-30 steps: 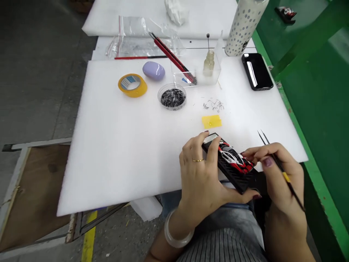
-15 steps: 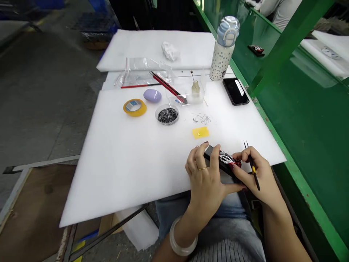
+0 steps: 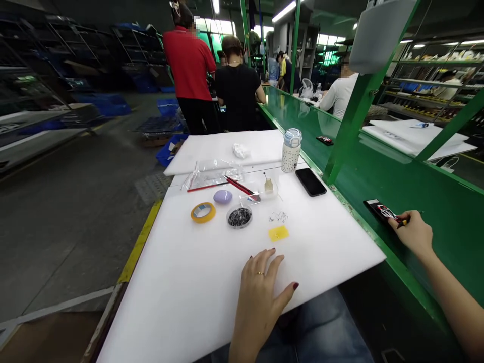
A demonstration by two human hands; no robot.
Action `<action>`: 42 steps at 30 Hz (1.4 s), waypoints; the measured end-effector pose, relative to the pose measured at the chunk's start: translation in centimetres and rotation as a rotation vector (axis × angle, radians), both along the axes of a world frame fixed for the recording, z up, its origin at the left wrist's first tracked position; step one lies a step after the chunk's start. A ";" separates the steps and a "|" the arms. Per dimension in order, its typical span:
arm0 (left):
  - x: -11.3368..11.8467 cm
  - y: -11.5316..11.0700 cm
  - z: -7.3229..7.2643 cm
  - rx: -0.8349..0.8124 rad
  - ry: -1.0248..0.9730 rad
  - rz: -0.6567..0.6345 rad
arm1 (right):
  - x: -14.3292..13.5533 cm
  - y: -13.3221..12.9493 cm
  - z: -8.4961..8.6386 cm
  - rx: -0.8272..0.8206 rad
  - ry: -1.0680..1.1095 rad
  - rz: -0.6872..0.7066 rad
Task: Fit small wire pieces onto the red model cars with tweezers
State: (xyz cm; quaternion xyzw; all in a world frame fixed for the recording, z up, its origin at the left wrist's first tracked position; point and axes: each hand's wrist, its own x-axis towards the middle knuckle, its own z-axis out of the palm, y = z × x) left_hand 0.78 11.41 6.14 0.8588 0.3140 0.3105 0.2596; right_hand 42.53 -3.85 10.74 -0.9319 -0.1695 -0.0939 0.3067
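Observation:
My left hand point(image 3: 259, 290) is over the near part of the white foam sheet point(image 3: 181, 287), fingers spread and holding nothing. Out to the right, my right hand point(image 3: 416, 234) has its fingertips on the near end of a small model car point(image 3: 384, 212) on a black base, at the green surface point(image 3: 423, 186). Tweezers point(image 3: 403, 223) with a yellow band are also in that hand. Beyond my left hand lie a yellow tape piece point(image 3: 279, 233) and scattered thin black bits point(image 3: 279, 217). A round clear dish point(image 3: 239, 227) holds more black bits.
A tape roll point(image 3: 194, 213), a lilac egg-shaped thing point(image 3: 223, 196), a small glass bottle point(image 3: 268, 185), a phone point(image 3: 310, 182) and a drinking bottle point(image 3: 291, 154) stand or lie farther back. A green post point(image 3: 346, 126) rises beside the table. Another model car point(image 3: 324, 140) lies on the green surface. Several people work beyond.
My right hand has carried the model car from the table's front edge right onto the green surface. My left hand has let go of it and spread out. The view has tipped up.

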 end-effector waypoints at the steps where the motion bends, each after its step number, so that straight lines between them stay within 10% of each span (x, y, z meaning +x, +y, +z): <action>1: 0.0 0.0 0.0 -0.026 -0.015 -0.005 | 0.0 0.1 0.2 0.012 -0.025 -0.009; 5: 0.3 -0.4 0.8 -0.152 -0.090 -0.018 | -5.5 2.4 1.3 0.132 -0.140 0.219; 11: 4.1 -2.6 1.5 -0.702 -0.318 -0.109 | -21.1 8.5 2.6 -0.065 -0.087 1.163; 15: 5.1 -2.9 1.4 -0.982 -0.590 0.081 | -22.1 10.5 3.2 -0.055 0.178 1.519; 21: 2.3 -0.5 2.0 -0.963 -0.722 0.224 | -10.9 13.0 2.1 -0.138 0.078 0.921; 25: 1.5 0.3 1.7 -0.981 -0.797 0.287 | -6.8 15.3 0.8 -0.235 0.026 0.775; 42: 1.4 -0.5 0.5 -0.973 -0.956 0.382 | -7.2 21.4 -0.6 -0.257 0.023 0.657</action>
